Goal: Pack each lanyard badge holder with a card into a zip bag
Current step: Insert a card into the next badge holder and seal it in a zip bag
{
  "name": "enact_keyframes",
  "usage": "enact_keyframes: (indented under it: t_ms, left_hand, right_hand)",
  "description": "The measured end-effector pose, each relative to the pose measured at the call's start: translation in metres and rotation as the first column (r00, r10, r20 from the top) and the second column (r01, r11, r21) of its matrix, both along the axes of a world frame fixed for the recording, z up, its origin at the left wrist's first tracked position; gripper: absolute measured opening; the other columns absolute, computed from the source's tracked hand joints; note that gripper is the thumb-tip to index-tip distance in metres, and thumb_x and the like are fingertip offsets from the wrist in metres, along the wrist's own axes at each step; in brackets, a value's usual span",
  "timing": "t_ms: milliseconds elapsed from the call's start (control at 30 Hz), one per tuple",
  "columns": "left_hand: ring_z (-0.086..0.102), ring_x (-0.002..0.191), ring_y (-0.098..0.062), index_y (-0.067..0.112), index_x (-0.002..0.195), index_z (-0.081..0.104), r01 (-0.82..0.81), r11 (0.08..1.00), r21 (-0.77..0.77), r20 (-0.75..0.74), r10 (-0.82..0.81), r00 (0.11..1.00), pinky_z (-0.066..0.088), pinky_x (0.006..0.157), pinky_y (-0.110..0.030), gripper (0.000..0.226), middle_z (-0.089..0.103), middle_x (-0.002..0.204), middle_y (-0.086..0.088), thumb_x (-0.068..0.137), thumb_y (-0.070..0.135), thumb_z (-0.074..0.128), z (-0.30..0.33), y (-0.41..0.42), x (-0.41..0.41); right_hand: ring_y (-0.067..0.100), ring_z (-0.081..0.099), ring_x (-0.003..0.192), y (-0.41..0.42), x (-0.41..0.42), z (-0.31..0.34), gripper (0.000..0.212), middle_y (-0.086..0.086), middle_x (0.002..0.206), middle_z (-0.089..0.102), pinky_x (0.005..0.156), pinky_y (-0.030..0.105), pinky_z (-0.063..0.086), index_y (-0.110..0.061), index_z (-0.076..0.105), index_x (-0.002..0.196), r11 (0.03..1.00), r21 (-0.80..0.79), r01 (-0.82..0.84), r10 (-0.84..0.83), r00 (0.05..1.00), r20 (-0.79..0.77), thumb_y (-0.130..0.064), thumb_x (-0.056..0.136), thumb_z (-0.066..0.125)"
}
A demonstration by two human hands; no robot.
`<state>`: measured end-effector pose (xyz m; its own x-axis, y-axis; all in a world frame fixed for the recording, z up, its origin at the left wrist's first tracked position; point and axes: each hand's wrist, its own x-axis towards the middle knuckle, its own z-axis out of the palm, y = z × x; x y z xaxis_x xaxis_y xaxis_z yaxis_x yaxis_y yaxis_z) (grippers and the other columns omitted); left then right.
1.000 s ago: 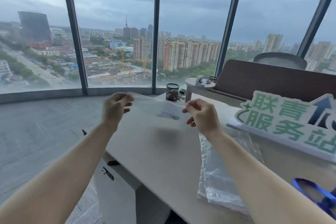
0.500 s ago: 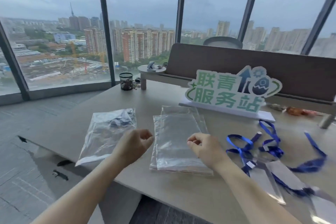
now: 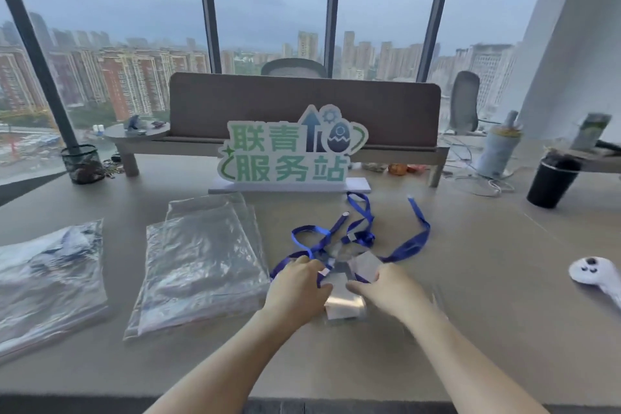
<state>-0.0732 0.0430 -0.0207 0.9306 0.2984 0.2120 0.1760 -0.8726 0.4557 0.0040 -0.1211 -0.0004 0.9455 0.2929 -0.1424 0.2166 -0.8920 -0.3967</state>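
Observation:
A tangle of blue lanyards with clear badge holders and white cards lies at the middle of the desk. My left hand and my right hand reach into this pile from either side, fingers curled at the holders; the view is blurred, so the grip is unclear. A stack of empty clear zip bags lies to the left of my hands. Further left rests a filled zip bag with blue lanyard inside.
A green-lettered sign stands behind the lanyards, with a brown divider panel behind it. A mesh pen cup is at far left, a black cup at right, a white controller at the right edge.
The filled bag was set down at the left. My view swung right, and both hands moved from the bag stack to the lanyard pile.

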Motion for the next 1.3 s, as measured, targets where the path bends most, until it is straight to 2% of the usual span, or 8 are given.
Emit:
enact_keyframes:
  t_ms: [133, 333, 533, 667, 867, 1033, 1133, 1300]
  left_hand:
    - [0.059, 0.097, -0.025, 0.014, 0.101, 0.065, -0.073, 0.995, -0.07, -0.008, 0.072, 0.997, 0.04, 0.07, -0.03, 0.023, 0.063, 0.106, -0.004, 0.082, 0.023, 0.055, -0.008, -0.006, 0.01]
    - [0.062, 0.093, -0.02, 0.017, 0.101, 0.072, -0.114, 0.948, -0.296, 0.047, 0.133, 0.99, 0.037, 0.069, -0.022, 0.033, 0.066, 0.089, 0.003, 0.079, 0.002, 0.053, -0.011, -0.008, 0.012]
    - [0.064, 0.08, -0.021, 0.023, 0.094, 0.068, -0.075, 0.876, -0.477, 0.137, 0.158, 0.978, 0.044, 0.068, -0.023, 0.039, 0.07, 0.089, -0.007, 0.08, -0.005, 0.044, 0.021, 0.005, 0.014]
    - [0.051, 0.044, -0.007, 0.017, 0.101, 0.067, 0.123, 0.777, -0.618, 0.253, 0.049, 0.966, 0.045, 0.049, -0.021, 0.025, 0.067, 0.082, -0.001, 0.089, 0.001, 0.053, 0.065, 0.006, 0.011]
    - [0.035, 0.042, -0.01, 0.006, 0.101, 0.071, 0.349, 0.644, -0.681, 0.337, -0.147, 0.93, 0.036, 0.046, -0.023, 0.022, 0.054, 0.062, 0.001, 0.097, 0.01, 0.049, 0.108, -0.014, 0.002]
    - [0.035, 0.046, -0.008, 0.014, 0.107, 0.07, 0.473, 0.57, -0.672, 0.335, -0.335, 0.881, 0.035, 0.049, -0.024, 0.027, 0.048, 0.055, 0.008, 0.099, 0.017, 0.044, 0.116, -0.033, -0.003]
    - [0.037, 0.048, -0.01, 0.004, 0.098, 0.069, 0.504, 0.559, -0.659, 0.256, -0.463, 0.849, 0.04, 0.052, -0.021, 0.03, 0.044, 0.055, 0.004, 0.097, 0.025, 0.047, 0.122, -0.029, -0.008]
    - [0.038, 0.048, -0.01, -0.01, 0.078, 0.063, 0.49, 0.577, -0.653, 0.145, -0.541, 0.829, 0.04, 0.049, -0.019, 0.041, 0.044, 0.065, -0.015, 0.085, 0.031, 0.061, 0.138, -0.018, -0.009]
  right_hand:
    - [0.021, 0.055, 0.069, 0.008, -0.01, 0.003, 0.054, -0.004, 0.063, 0.053, 0.062, 0.028, 0.042, -0.02, 0.048, 0.063, 1.0, -0.025, -0.008, 0.008, 1.0, -0.005, -0.07, 0.069, 0.065]
    - [0.017, 0.053, 0.062, 0.015, -0.012, 0.0, 0.032, -0.003, 0.064, 0.052, 0.048, 0.023, 0.033, -0.017, 0.05, 0.069, 0.999, 0.036, 0.011, -0.009, 0.997, -0.07, -0.041, 0.075, 0.07]
    - [0.02, 0.044, 0.062, -0.005, 0.002, 0.021, 0.024, 0.001, 0.066, 0.048, 0.058, 0.031, 0.036, -0.015, 0.045, 0.068, 0.89, 0.456, 0.023, 0.025, 0.995, -0.099, -0.026, 0.085, 0.06]
    - [0.02, 0.055, 0.064, -0.032, 0.01, 0.055, 0.013, 0.002, 0.08, 0.064, 0.046, 0.024, 0.042, -0.011, 0.061, 0.086, 0.723, 0.691, 0.009, -0.077, 0.995, 0.068, -0.023, 0.093, 0.06]
    - [0.014, 0.066, 0.062, -0.043, 0.005, 0.104, 0.008, -0.003, 0.084, 0.072, 0.038, 0.021, 0.046, -0.021, 0.068, 0.089, 0.29, 0.956, 0.042, -0.144, 0.99, 0.0, -0.027, 0.093, 0.064]
    - [0.012, 0.07, 0.062, -0.041, 0.006, 0.131, 0.004, -0.001, 0.074, 0.075, 0.042, 0.019, 0.048, -0.018, 0.069, 0.086, -0.07, 0.963, 0.262, 0.197, 0.95, -0.244, -0.017, 0.087, 0.066]
    - [0.015, 0.068, 0.06, -0.05, 0.002, 0.145, 0.007, 0.006, 0.074, 0.071, 0.049, 0.022, 0.054, -0.014, 0.075, 0.075, 0.05, 0.967, 0.251, 0.433, 0.867, -0.248, -0.014, 0.075, 0.068]
    - [0.017, 0.066, 0.057, -0.076, -0.005, 0.158, 0.01, 0.008, 0.069, 0.071, 0.052, 0.025, 0.053, -0.008, 0.076, 0.077, 0.557, 0.803, -0.211, 0.653, 0.708, -0.267, -0.01, 0.076, 0.067]
